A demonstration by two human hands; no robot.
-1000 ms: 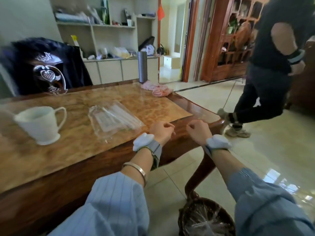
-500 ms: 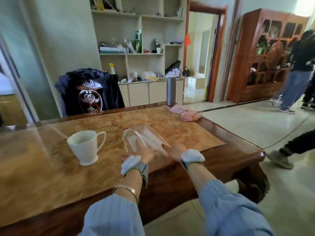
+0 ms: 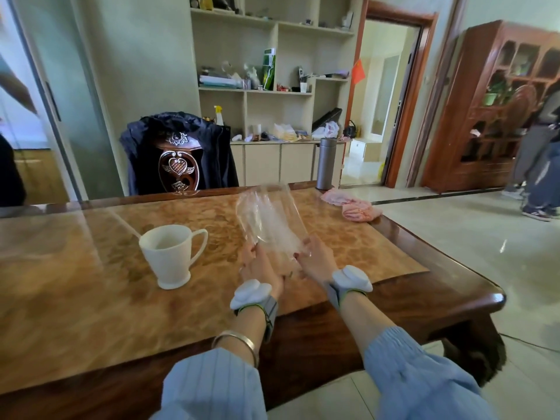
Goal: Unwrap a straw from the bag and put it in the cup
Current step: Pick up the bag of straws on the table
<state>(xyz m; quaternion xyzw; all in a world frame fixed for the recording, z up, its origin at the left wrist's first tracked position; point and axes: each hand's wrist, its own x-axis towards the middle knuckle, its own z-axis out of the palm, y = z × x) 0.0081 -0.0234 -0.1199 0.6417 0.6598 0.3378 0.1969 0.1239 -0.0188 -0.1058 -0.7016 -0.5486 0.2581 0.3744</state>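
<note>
Head view, worktop (image 3: pixel 75 313): glossy burl-patterned wood with a dark rim; it carries every item listed below.
Bag (image 3: pixel 269 219): clear plastic, lifted off the worktop between your two hands and tilted away from you, its far end raised. Contents: a bundle of pale straws (image 3: pixel 277 230), seen only as blurred streaks through the film; you cannot count them from here.
Left hand (image 3: pixel 262 266): your fingers are closed on the near left edge of the bag, the thumb pressed on the film.
Right hand (image 3: pixel 315 260): closed on the near right corner of the bag, pinching the plastic; the two hands sit close together.
Wrists: each carries a white padded device on a grey strap; your left wrist also has a metal bangle (image 3: pixel 236 344). Sleeves are light blue.
Cup (image 3: pixel 169 256): white, flared, handle pointing right, upright on the worktop just left of your left hand and apart from it. Contents: the inside looks pale and bare, with no straw in it.
Flask (image 3: pixel 326 163): tall grey cylinder, upright at the far edge of the worktop, lid on; contents not visible.
Cloth (image 3: pixel 351 206): pink, crumpled, near the far right corner, beside the flask.
Chair (image 3: pixel 178 159): carved dark wood behind the worktop, a dark jacket draped over its back.
</note>
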